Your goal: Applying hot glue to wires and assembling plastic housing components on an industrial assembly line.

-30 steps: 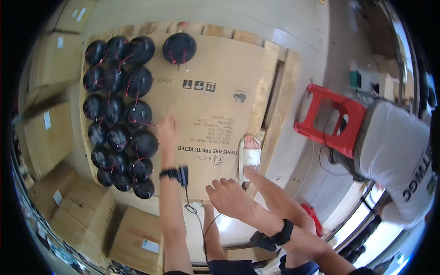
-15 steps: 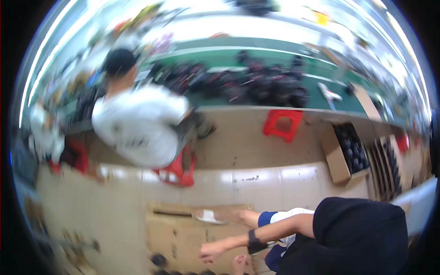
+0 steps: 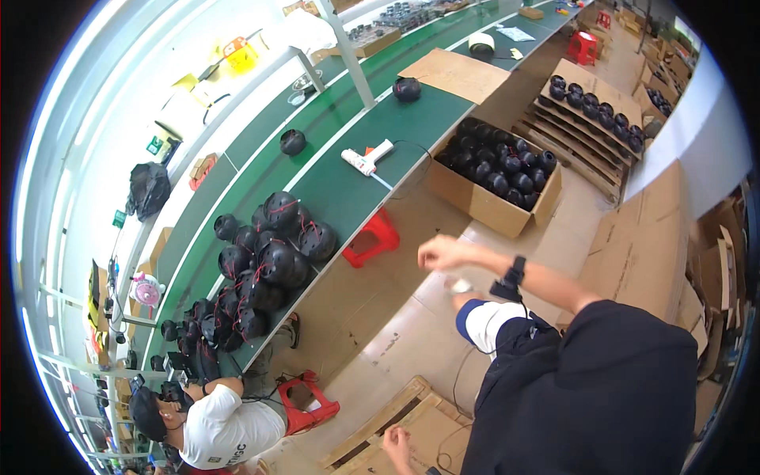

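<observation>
One cardboard sheet (image 3: 431,423): lies on a wooden pallet (image 3: 372,423) at the lower edge; its visible part is bare.
Right hand (image 3: 396,439): low, touching the sheet; grip cannot be told.
Left hand (image 3: 442,253): raised, fingers curled; whether it holds anything cannot be told.
Progress: likely early. Black round parts (image 3: 269,253) heap the green bench (image 3: 356,190), and more fill a carton (image 3: 499,170).
In the way: red stool (image 3: 372,237), seated co-worker (image 3: 214,427).

The person wears a black top (image 3: 625,380) with short sleeves and dark shorts (image 3: 514,356). A black wristband (image 3: 511,277) with a small device sits on one bare forearm; a thin cable (image 3: 475,356) hangs from it. One white sleeve or legging with a blue cuff (image 3: 479,321) shows by the knee.
</observation>
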